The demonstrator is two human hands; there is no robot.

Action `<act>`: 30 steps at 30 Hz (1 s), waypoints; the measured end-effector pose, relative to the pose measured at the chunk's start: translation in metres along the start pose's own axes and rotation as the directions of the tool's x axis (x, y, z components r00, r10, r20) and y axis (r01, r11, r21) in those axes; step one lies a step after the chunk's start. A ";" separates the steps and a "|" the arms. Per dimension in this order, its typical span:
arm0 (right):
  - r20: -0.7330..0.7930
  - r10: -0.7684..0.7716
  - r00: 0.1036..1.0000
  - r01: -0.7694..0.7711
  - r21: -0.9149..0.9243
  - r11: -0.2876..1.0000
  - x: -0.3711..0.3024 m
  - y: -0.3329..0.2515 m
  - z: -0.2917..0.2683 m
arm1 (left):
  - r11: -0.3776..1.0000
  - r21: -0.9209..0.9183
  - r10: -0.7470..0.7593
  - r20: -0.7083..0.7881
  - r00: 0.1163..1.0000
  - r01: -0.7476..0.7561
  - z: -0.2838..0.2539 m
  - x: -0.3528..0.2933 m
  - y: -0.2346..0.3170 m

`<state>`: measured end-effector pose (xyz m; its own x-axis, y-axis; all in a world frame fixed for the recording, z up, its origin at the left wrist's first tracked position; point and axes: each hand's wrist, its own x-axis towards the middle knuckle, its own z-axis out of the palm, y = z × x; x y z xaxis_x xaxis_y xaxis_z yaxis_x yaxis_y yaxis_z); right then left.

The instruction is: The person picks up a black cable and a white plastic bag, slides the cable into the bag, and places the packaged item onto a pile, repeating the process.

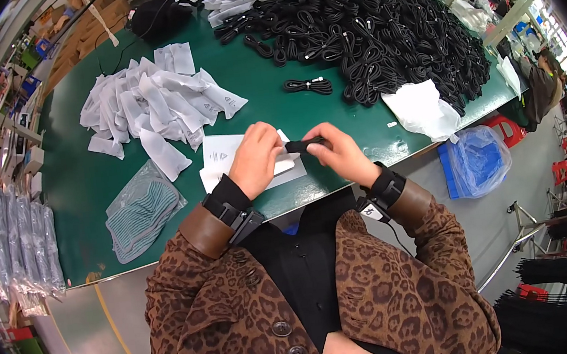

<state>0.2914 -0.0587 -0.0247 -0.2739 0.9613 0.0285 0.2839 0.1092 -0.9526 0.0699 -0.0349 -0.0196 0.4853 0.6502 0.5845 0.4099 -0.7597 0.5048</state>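
Close to the table's front edge, my right hand pinches a coiled black cable. The cable's left end meets the mouth of a white plastic bag. My left hand is closed on that bag, its fingertips partly hidden behind the knuckles. Under and beside my left hand lie more flat white bags with small printed marks. Past my hands, a single coiled cable with a white tie rests on the green table.
A big heap of coiled black cables covers the far right. Filled white bags are piled at left, near a clear bag of striped cloths. A crumpled white bag lies at right; a blue bin stands below the edge.
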 end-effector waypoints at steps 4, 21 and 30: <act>0.125 -0.684 0.719 0.670 -0.385 0.635 0.012 -0.007 0.003 | 0.979 -0.071 -0.193 -0.009 0.981 0.192 -0.010 0.008 -0.004; -0.040 -0.636 0.770 0.443 -0.684 0.579 0.087 -0.019 -0.024 | 0.801 -0.523 -0.536 -0.410 0.738 0.291 -0.161 0.034 -0.057; 0.058 -0.270 0.961 0.155 -0.923 0.353 0.096 0.043 -0.053 | 0.675 0.534 -0.511 -0.159 0.845 0.509 -0.159 -0.141 -0.033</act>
<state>0.3264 0.0520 -0.0469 -0.3930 0.8798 0.2675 0.9058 0.4204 -0.0521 -0.1350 -0.1010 -0.0180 0.0779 0.9385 0.3363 0.9361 -0.1849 0.2993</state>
